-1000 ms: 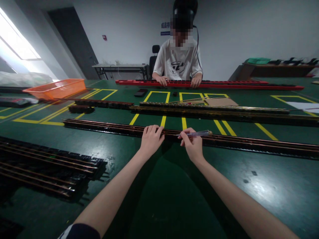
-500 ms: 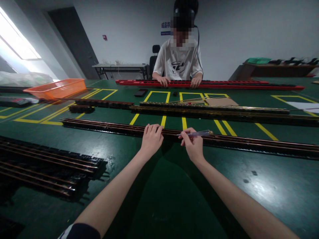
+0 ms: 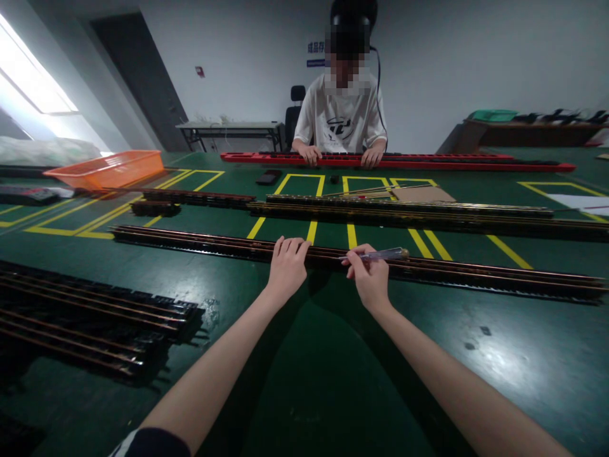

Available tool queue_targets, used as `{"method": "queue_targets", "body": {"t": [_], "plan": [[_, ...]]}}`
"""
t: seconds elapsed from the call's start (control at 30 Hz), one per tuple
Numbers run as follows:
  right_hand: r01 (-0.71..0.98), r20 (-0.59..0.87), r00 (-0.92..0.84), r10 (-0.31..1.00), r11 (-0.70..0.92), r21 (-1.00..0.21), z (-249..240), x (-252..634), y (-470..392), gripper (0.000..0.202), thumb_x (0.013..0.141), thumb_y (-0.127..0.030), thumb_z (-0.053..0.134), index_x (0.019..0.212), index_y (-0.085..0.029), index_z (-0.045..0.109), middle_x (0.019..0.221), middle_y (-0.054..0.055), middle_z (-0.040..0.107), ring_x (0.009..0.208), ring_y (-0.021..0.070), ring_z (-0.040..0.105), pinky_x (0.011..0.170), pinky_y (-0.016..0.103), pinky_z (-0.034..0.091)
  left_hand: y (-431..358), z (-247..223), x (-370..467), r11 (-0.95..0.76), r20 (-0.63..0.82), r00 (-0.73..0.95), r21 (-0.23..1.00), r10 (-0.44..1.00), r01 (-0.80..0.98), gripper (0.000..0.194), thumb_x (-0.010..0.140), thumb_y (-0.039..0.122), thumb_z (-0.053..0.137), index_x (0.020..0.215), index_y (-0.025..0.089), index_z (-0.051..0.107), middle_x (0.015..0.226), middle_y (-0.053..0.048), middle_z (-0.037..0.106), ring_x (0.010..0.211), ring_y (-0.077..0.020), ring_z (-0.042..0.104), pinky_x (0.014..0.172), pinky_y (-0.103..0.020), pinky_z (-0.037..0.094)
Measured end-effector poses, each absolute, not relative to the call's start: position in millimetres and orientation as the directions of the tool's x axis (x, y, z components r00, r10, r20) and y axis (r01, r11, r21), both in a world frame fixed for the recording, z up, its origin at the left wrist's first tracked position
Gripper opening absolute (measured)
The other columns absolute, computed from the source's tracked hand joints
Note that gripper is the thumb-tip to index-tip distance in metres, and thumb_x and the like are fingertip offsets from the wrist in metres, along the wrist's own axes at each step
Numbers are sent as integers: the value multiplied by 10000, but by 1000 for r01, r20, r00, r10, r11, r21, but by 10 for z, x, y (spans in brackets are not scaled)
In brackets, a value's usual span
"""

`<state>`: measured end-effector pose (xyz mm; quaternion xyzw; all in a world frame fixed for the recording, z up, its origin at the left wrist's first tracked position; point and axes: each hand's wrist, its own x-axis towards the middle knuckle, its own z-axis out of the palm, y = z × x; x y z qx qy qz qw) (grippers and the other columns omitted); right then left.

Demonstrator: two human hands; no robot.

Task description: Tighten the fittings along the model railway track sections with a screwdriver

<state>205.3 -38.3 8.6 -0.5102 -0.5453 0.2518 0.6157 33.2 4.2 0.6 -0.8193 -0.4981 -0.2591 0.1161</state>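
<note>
A long black rail [image 3: 214, 246] with copper-coloured strips along it lies across the table in front of me. My left hand [image 3: 288, 266] is closed over the rail near its middle, fingers bent across the far edge. My right hand [image 3: 367, 276] pinches a small screwdriver [image 3: 385, 254] with a clear handle. The handle's end points right, and the thin shaft points left, just above the rail. Whether the tip touches the rail is too small to tell. The undersides of my left fingers are hidden.
More black rails with copper strips [image 3: 95, 298] lie at the left. Beyond my rail are other long rails [image 3: 428, 216], brown cardboard [image 3: 423, 193] and a dark phone-like object [image 3: 269, 177]. An orange basket [image 3: 114, 170] stands far left. Opposite, a person [image 3: 340, 120] rests both hands on a red rail [image 3: 428, 164].
The rail has slid slightly to the left, and its right end has come into view. My left hand has shifted a little left with it. The screwdriver stays in my right hand.
</note>
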Motion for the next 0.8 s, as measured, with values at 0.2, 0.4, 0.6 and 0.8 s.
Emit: {"method": "queue_targets", "body": {"t": [0.2, 0.4, 0.6, 0.8], "plan": [[211, 395, 207, 895, 354, -911, 64, 2072, -365, 230, 845, -407, 585, 780, -187, 573, 678, 23, 647, 473, 105, 542, 430, 227, 453, 46, 9, 323, -479, 533, 373, 70, 759, 875, 414, 854, 55, 392, 1173, 186, 621, 1171, -96, 653, 1143, -256, 572, 1098, -515, 370], [229, 401, 194, 895, 356, -906, 41, 2094, -356, 197, 861, -367, 573, 787, -185, 574, 687, 19, 649, 479, 102, 549, 443, 227, 455, 45, 17, 324, -470, 517, 371, 71, 771, 880, 395, 867, 54, 388, 1168, 162, 619, 1165, -99, 655, 1150, -251, 569, 1108, -487, 359], [249, 419, 249, 873, 360, -899, 74, 2061, -381, 184, 850, -342, 572, 757, -182, 570, 652, 19, 641, 456, 106, 533, 427, 230, 426, 44, 12, 323, -475, 528, 375, 61, 762, 878, 390, 869, 57, 386, 1161, 168, 619, 1159, -94, 658, 1138, -248, 572, 1105, -484, 359], [249, 418, 310, 854, 351, -903, 83, 2052, -388, 186, 831, -342, 575, 738, -182, 566, 623, 17, 633, 447, 111, 526, 428, 234, 412, 42, 20, 320, -468, 520, 376, 53, 767, 882, 390, 871, 56, 391, 1167, 161, 621, 1164, -91, 660, 1141, -245, 571, 1108, -470, 355]]}}
